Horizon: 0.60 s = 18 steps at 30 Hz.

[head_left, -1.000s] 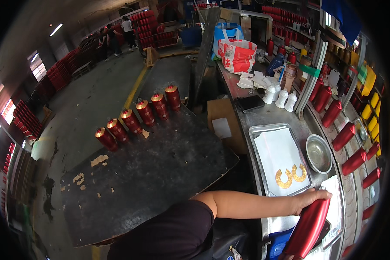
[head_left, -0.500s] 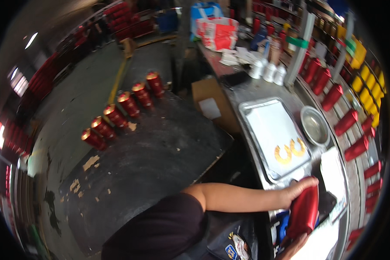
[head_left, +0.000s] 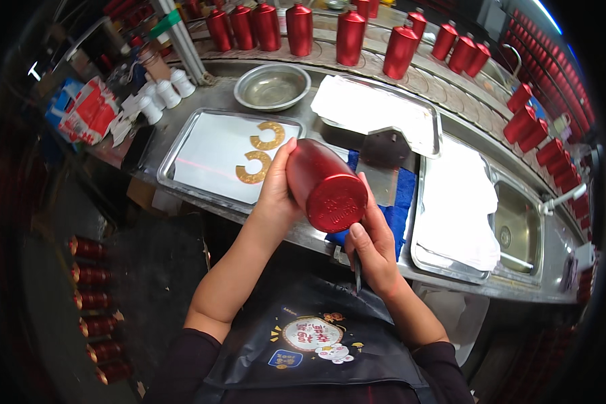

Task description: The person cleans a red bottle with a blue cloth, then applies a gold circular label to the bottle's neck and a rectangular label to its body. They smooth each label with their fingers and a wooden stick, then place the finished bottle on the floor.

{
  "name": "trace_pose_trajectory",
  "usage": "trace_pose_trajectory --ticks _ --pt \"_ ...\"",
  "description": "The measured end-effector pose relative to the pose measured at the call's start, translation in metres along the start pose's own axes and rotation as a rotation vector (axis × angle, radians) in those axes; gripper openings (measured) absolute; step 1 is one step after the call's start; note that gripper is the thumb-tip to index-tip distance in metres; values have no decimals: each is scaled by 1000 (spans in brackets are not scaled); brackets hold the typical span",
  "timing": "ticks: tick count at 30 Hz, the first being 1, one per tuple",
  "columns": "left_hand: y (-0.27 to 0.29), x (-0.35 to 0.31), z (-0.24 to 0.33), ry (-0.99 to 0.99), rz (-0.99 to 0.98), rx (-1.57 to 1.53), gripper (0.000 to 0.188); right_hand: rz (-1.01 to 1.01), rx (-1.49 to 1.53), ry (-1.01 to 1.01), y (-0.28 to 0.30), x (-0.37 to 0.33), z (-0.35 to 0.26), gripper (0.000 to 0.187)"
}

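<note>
A glossy red bottle [head_left: 326, 178] is tilted in front of me, its embossed base turned toward me. My left hand [head_left: 280, 185] wraps around its left side. My right hand [head_left: 374, 250] has fingers against the right edge of the base and also grips a thin, dark, blade-like tool [head_left: 358, 273], which points down. Beyond the bottle, two gold C-shaped pieces [head_left: 252, 167] lie on the white sheet in a metal tray [head_left: 175, 174]. A blue cloth [head_left: 404, 209] and a dark stand [head_left: 386, 148] are just behind my right hand.
A steel bowl [head_left: 273, 87] stands behind the tray. Several red bottles [head_left: 351, 37] line a curved slatted conveyor [head_left: 377, 67] at the back. White sheets cover a tray [head_left: 451, 209] on the right, beside a sink [head_left: 518, 222]. Red-and-gold bottles [head_left: 94, 299] stand on a dark surface at lower left.
My view has swung right to face the bench. The red bottle has come up off the bench area and its base now faces me; both hands remain on it.
</note>
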<state>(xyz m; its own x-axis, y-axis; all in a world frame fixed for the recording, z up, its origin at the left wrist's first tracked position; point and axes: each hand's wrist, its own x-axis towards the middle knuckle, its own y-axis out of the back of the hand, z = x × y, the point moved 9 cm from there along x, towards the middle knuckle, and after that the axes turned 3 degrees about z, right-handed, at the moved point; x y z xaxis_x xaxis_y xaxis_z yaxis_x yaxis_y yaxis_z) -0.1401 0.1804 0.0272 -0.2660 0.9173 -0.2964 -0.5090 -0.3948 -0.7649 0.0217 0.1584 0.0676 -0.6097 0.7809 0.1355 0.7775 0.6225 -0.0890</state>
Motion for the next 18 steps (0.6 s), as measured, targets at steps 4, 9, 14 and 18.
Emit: trace_pose_trajectory --ticks 4,9,14,18 --pt "-10 1 -4 -55 -74 91 34 -6 22 26 5 -1 -6 74" --pt "-3 23 -25 153 -10 -24 45 38 128 -62 14 -5 8 79" --pt "-31 20 -34 140 -310 -94 62 62 159 3 13 -9 20 84" --pt "-10 28 -21 202 -136 -130 48 -28 17 198 9 -17 10 90"
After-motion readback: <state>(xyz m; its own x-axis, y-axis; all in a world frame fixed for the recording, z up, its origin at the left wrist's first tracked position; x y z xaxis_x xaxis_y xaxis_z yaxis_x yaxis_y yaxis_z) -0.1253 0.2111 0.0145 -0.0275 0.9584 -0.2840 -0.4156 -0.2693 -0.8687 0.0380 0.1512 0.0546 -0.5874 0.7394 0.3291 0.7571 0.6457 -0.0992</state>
